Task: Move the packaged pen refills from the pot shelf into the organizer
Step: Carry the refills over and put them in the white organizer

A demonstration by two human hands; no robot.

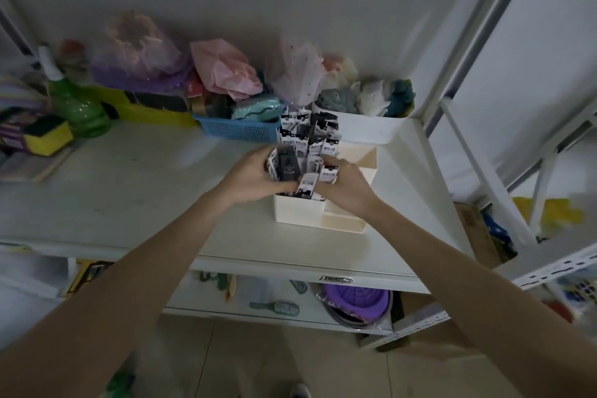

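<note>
A cream plastic organizer [300,212] stands on the white shelf [129,191], right of centre. Several black-and-white packaged pen refills [310,132] stand upright in its rear compartments. My left hand [255,176] grips a bundle of refill packs [287,166] over the organizer's front left compartment. My right hand [344,184] presses against the same bundle from the right, with a pack [329,173] at its fingers. The lower ends of the packs are hidden by my hands and the organizer wall.
Behind the organizer sit a white bin [368,129] of cloths and a blue basket [239,129]. A green bottle [77,107] and sponges [48,136] are at far left. A lower shelf holds a purple bowl [358,300] and a hairbrush [277,307]. A white post [449,126] rises on the right.
</note>
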